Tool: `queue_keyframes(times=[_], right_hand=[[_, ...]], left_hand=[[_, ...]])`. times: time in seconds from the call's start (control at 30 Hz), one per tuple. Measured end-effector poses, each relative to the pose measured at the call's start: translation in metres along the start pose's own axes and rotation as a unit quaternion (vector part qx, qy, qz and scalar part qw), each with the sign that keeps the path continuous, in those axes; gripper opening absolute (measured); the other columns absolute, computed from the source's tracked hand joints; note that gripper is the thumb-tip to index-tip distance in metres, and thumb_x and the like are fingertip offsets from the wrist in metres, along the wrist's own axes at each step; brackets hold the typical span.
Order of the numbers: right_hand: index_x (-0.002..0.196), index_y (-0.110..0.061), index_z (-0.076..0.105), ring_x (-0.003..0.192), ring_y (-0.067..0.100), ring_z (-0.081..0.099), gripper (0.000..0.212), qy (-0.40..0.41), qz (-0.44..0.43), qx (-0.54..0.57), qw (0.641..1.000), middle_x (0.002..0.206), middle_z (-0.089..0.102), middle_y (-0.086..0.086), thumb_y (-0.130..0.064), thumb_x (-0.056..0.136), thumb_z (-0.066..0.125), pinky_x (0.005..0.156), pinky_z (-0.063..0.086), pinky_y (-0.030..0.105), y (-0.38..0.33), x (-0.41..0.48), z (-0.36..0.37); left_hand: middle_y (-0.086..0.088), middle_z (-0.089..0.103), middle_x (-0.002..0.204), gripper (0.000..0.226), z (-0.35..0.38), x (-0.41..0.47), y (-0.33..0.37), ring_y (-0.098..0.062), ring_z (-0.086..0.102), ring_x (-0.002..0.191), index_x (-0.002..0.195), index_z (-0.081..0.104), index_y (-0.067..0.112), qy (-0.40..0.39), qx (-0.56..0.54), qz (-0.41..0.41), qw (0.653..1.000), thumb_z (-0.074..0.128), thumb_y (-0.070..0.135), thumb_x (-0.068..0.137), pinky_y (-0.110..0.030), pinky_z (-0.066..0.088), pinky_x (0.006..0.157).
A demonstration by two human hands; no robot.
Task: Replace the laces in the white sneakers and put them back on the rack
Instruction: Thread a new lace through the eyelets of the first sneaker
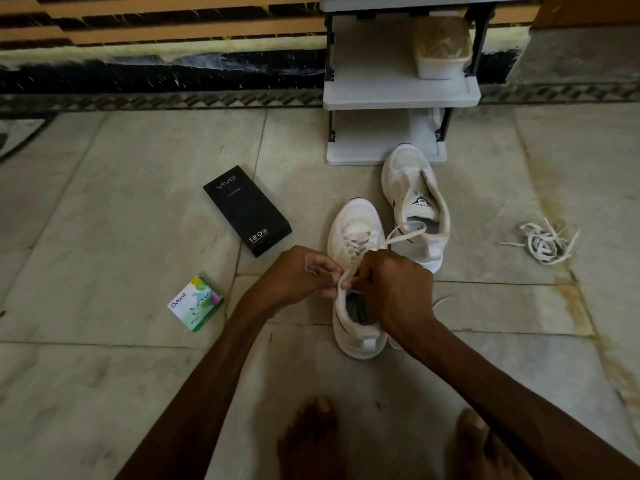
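Pinching lace (394, 237): left hand (298, 275), right hand (391, 289).

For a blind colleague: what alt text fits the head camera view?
The left hand and right hand pinch a lace at the top of a white sneaker on the floor. A second sneaker lies beside it before a grey rack; loose laces lie to the right, a black box and green box to the left.
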State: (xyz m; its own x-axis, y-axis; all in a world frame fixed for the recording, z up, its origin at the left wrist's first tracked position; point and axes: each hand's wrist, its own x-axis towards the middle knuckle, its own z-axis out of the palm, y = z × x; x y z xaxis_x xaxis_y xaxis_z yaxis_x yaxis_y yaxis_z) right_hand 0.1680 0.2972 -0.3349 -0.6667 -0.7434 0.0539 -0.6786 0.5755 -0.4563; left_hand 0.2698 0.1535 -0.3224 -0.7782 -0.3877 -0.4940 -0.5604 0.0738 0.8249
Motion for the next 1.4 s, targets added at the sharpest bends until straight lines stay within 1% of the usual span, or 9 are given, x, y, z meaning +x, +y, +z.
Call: queue_keyframes(times=[0.2,0.37,0.5,0.63,0.73,0.87,0.97,1.17,1.4], right_hand=[[0.073,-0.014,0.058,0.062,0.022,0.058,0.034,0.006,-0.014,0.002,1.000,0.076,0.063,0.005,-0.041,0.072,0.079,0.057,0.052,0.039,0.006,-0.002,0.004],[0.079,-0.015,0.051,0.059,0.022,0.058,0.038,0.010,-0.019,-0.018,1.000,0.076,0.063,0.004,-0.037,0.069,0.081,0.051,0.050,0.035,0.017,-0.009,0.008],[0.084,-0.017,0.049,0.064,0.020,0.059,0.039,-0.011,-0.012,-0.028,0.999,0.079,0.061,0.002,-0.036,0.070,0.080,0.054,0.049,0.033,0.021,-0.011,0.007],[0.087,-0.015,0.054,0.065,0.020,0.060,0.034,-0.013,-0.012,-0.041,0.999,0.081,0.063,0.002,-0.035,0.073,0.078,0.056,0.051,0.033,0.020,-0.010,0.010],[0.086,-0.015,0.054,0.062,0.020,0.060,0.030,0.007,-0.014,-0.048,0.999,0.078,0.064,0.003,-0.032,0.075,0.077,0.052,0.049,0.032,0.021,-0.011,0.013],[0.085,-0.014,0.055,0.061,0.023,0.061,0.032,0.005,-0.011,-0.042,0.999,0.076,0.064,0.005,-0.032,0.072,0.079,0.050,0.046,0.030,0.022,-0.011,0.015],[0.085,-0.013,0.057,0.063,0.025,0.062,0.033,0.005,-0.002,-0.038,0.999,0.077,0.065,0.006,-0.031,0.071,0.080,0.051,0.040,0.027,0.022,-0.012,0.015],[0.104,-0.016,0.055,0.082,0.021,0.065,0.029,-0.025,0.015,-0.057,0.998,0.098,0.066,0.003,-0.037,0.086,0.065,0.067,0.053,0.032,0.019,-0.011,0.010],[0.105,-0.016,0.049,0.079,0.015,0.055,0.057,-0.070,0.052,-0.001,0.996,0.100,0.056,0.001,-0.050,0.070,0.079,0.063,0.042,0.026,0.022,-0.008,0.000]], left_hand=[[0.003,0.072,0.076,0.003,0.007,-0.001,0.011,-0.008,0.070,0.067,0.084,0.073,0.015,0.035,0.178,0.048,0.982,0.071,0.014,0.085,-0.022,0.058,0.072],[-0.004,0.057,0.071,0.026,0.003,0.009,0.032,-0.016,0.056,0.068,0.076,0.058,0.011,0.108,0.461,-0.044,0.880,0.050,0.023,0.097,-0.030,0.048,0.078],[-0.009,0.060,0.076,0.016,-0.049,0.016,0.032,-0.020,0.059,0.068,0.089,0.061,0.003,0.327,0.452,0.009,0.830,0.051,0.011,0.097,-0.031,0.052,0.070],[-0.007,0.070,0.102,0.011,-0.065,0.009,0.049,-0.017,0.068,0.092,0.094,0.058,0.008,0.302,-0.159,0.072,0.937,0.051,0.015,0.099,-0.033,0.056,0.084],[-0.005,0.070,0.089,0.010,-0.030,-0.004,0.059,-0.012,0.068,0.075,0.102,0.056,0.008,0.063,-0.472,0.034,0.879,0.048,0.013,0.100,-0.030,0.057,0.073],[0.003,0.064,0.077,0.023,-0.003,-0.010,0.039,-0.011,0.058,0.064,0.116,0.050,0.022,0.072,0.121,0.021,0.990,0.054,0.015,0.095,-0.025,0.048,0.061],[-0.002,0.068,0.101,0.030,0.007,-0.007,0.022,-0.015,0.062,0.085,0.119,0.058,0.024,0.019,0.519,0.051,0.853,0.058,0.011,0.092,-0.026,0.048,0.074],[0.011,0.054,0.062,0.028,-0.035,-0.033,0.080,0.000,0.047,0.056,0.081,0.064,0.017,0.064,-0.035,0.099,0.992,0.043,0.014,0.100,-0.013,0.040,0.058],[0.002,0.062,0.071,0.016,-0.028,-0.029,0.083,-0.007,0.055,0.067,0.111,0.061,0.020,0.153,0.033,0.072,0.985,0.051,0.021,0.100,-0.023,0.044,0.067]])
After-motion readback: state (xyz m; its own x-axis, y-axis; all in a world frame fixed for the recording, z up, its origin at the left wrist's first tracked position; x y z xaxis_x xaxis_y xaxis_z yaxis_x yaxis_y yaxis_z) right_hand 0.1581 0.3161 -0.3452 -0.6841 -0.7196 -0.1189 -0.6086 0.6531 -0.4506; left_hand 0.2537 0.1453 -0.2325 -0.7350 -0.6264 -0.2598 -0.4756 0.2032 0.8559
